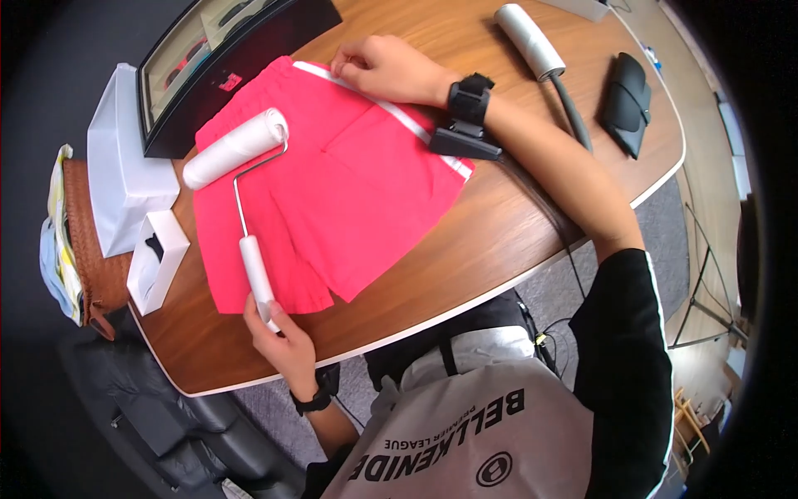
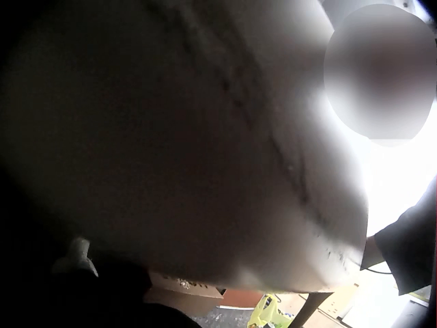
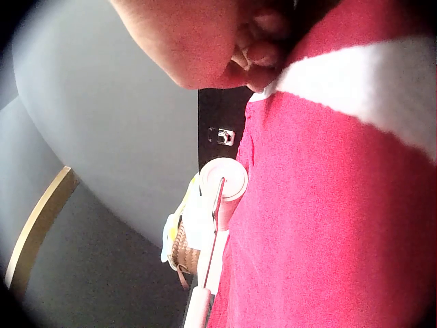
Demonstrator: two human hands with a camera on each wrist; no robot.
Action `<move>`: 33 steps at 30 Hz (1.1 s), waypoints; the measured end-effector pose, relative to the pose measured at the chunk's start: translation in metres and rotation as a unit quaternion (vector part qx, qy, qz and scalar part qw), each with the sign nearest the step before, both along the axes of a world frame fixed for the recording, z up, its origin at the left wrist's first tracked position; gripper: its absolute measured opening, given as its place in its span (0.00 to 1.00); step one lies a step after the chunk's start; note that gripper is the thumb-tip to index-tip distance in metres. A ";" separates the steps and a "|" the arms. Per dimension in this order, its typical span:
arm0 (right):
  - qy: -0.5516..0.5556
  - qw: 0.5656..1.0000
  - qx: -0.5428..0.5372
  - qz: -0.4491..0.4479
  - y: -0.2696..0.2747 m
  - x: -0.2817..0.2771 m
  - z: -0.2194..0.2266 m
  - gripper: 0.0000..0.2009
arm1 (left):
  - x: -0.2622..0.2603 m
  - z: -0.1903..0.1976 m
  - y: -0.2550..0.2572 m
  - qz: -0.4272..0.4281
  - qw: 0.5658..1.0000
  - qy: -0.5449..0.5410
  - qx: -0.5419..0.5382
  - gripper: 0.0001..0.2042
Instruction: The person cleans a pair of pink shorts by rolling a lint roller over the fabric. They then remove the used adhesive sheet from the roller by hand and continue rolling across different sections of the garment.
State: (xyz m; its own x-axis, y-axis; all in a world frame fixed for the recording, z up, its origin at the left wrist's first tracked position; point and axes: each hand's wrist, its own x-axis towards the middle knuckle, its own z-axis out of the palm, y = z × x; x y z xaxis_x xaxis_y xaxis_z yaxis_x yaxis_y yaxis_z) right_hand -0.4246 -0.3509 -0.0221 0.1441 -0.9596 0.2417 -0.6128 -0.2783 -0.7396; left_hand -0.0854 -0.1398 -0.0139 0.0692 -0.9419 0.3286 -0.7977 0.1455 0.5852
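Pink shorts [image 1: 332,158] with white side stripes lie spread on the wooden table. My left hand [image 1: 287,341] grips the white handle of a lint roller [image 1: 237,150], its fingers curled round the handle's lower end. The white roll overlaps the upper left of the shorts, near the waistband. At the top corner of the shorts, my right hand [image 1: 386,71] holds the fabric beside the stripe with curled fingers. The right wrist view shows those fingers [image 3: 263,55] bunched at the stripe's end, with the lint roller beyond. The left wrist view is mostly dark and blurred.
A black display case [image 1: 224,75] stands behind the shorts. White boxes [image 1: 125,166] and a woven brown basket [image 1: 96,241] are at the left. Over on the right lie a grey cylinder with a handle [image 1: 530,41] and a black case [image 1: 628,104].
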 end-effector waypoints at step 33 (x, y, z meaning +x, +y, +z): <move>-0.067 0.997 -0.023 -0.044 0.005 0.005 0.001 0.12 | -0.007 0.032 0.030 -0.078 0.997 -0.001 -0.012 0.20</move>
State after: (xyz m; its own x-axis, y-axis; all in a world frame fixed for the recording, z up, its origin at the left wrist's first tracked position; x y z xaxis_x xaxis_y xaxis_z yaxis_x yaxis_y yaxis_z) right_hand -0.4198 -0.3454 -0.0210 0.0237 -0.9545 0.2972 -0.5320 -0.2637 -0.8046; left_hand -0.0927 -0.1099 0.0178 -0.0783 -0.9332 0.3507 -0.7658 0.2815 0.5782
